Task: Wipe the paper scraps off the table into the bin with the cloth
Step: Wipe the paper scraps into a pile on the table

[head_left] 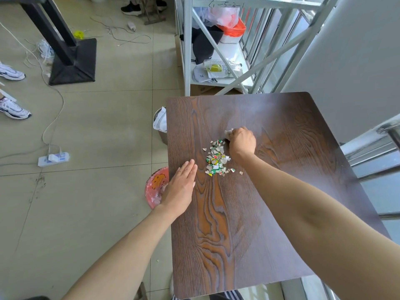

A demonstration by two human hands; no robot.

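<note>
1. The small torn scraps of green, white and red printed paper lie in a loose pile on the dark brown wood-grain bench, left of its middle.
2. They look feather-light and loose; a fast sweep would likely scatter them, so a slow, flat push should serve best.
3. The right hand is clenched round a small crumpled pale cloth, just right of the pile's far end.
4. The cloth looks soft and limp; bunched in the fist it gives a narrow edge.
5. The left hand rests flat, fingers straight, at the bench's left edge.
6. A round red plastic bin stands on the floor below that edge.
</note>
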